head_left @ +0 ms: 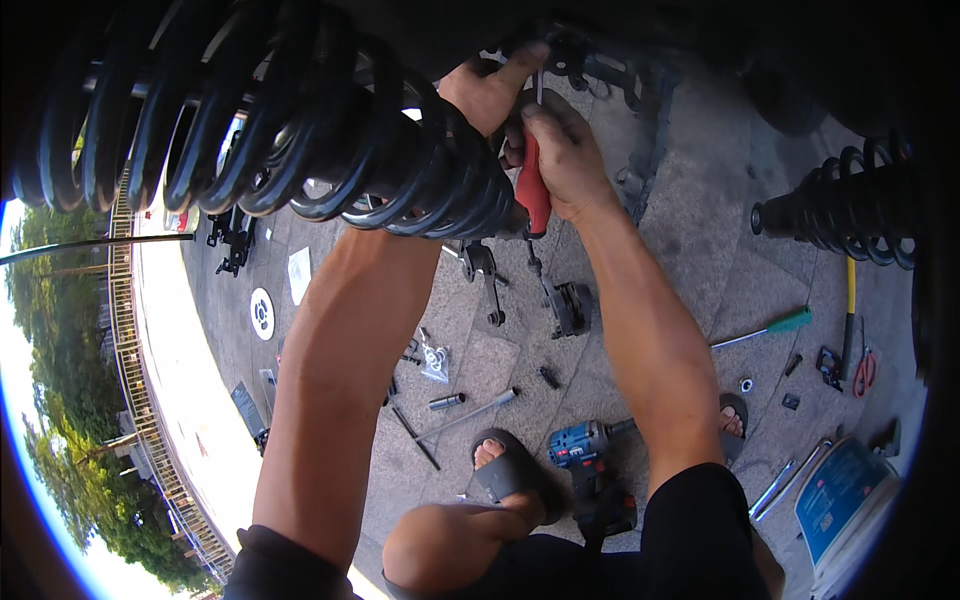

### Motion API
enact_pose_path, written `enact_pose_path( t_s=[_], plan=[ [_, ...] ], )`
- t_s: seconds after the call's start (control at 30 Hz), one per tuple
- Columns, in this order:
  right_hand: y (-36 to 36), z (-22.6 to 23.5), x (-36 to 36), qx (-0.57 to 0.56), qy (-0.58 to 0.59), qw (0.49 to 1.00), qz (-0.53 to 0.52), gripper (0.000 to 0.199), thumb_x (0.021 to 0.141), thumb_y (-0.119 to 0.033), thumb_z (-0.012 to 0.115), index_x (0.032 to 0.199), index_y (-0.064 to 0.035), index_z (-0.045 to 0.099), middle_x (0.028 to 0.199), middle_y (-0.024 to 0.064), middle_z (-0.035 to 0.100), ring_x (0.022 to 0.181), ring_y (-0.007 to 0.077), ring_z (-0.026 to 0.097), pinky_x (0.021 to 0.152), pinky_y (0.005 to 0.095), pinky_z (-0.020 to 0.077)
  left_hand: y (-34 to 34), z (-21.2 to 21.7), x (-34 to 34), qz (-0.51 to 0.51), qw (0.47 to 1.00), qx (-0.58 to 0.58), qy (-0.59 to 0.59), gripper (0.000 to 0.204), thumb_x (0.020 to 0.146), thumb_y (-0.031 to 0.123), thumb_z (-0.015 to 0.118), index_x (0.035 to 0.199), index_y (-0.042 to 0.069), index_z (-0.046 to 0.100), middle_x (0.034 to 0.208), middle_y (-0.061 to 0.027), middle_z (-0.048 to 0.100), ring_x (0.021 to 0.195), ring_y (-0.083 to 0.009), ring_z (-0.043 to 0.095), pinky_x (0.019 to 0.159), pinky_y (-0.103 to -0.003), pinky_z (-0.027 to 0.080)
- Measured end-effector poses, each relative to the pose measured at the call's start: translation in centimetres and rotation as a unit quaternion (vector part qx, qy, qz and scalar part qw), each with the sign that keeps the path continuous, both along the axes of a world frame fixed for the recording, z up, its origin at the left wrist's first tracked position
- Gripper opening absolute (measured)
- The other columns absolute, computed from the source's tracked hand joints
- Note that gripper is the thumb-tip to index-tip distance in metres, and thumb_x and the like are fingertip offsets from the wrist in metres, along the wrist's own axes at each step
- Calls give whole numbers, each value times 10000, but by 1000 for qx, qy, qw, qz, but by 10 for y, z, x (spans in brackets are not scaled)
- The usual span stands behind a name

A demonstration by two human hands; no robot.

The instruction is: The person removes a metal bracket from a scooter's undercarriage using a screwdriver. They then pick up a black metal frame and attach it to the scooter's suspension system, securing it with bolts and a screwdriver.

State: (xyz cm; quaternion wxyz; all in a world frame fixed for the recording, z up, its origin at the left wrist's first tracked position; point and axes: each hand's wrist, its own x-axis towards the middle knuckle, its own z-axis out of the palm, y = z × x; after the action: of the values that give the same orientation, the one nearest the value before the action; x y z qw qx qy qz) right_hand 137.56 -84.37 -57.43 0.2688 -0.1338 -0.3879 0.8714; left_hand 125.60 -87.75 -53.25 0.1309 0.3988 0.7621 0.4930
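In my right hand is a screwdriver with a red handle, its shaft pointing up toward a dark mechanical part at the top. The fingers are wrapped round the handle. My left hand is up beside the screwdriver's tip, thumb stretched along the dark part and the other fingers curled out of sight; what they grip cannot be made out. A large black coil spring crosses in front of my left forearm. Where the screwdriver's tip meets the part is too dark to see.
A blue cordless impact wrench stands by my feet. Sockets, a ratchet-like bar, a green-handled screwdriver and red-handled pliers lie on the paving. Another coil spring hangs at right; a blue-and-white container stands below.
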Motion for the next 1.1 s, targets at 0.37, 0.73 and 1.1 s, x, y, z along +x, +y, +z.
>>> enact_pose_path(
  t_s=[0.37, 0.73, 1.1],
  plan=[
    [12, -2, -6, 118, -103, 987, -23, 286, 991, -272, 455, 1010, -10, 567, 682, 91, 585, 546, 183, 573, 504, 321, 462, -1, -6, 0, -12, 999, 11, 34, 553, 763, 457, 773, 1099, 35, 651, 1004, -179, 688, 904, -260, 678, 804, -341, 525],
    [10, 14, 2, 21, -136, 990, 10, 237, 953, -230, 468, 865, -20, 535, 655, 45, 519, 492, 133, 496, 432, 300, 397, 5, 0, 2, -24, 998, 40, -45, 391, 842, 290, 737, 991, -50, 618, 697, -78, 647, 610, -153, 577, 548, -314, 481],
    [15, 21, 25, -64, -82, 992, 76, 258, 977, -274, 486, 1181, -116, 489, 679, 52, 536, 480, 150, 487, 470, 329, 461, 7, 5, 1, 19, 999, 10, 29, 514, 798, 395, 772, 1003, -53, 627, 824, -108, 659, 724, -136, 594, 610, -318, 500]
  ],
)
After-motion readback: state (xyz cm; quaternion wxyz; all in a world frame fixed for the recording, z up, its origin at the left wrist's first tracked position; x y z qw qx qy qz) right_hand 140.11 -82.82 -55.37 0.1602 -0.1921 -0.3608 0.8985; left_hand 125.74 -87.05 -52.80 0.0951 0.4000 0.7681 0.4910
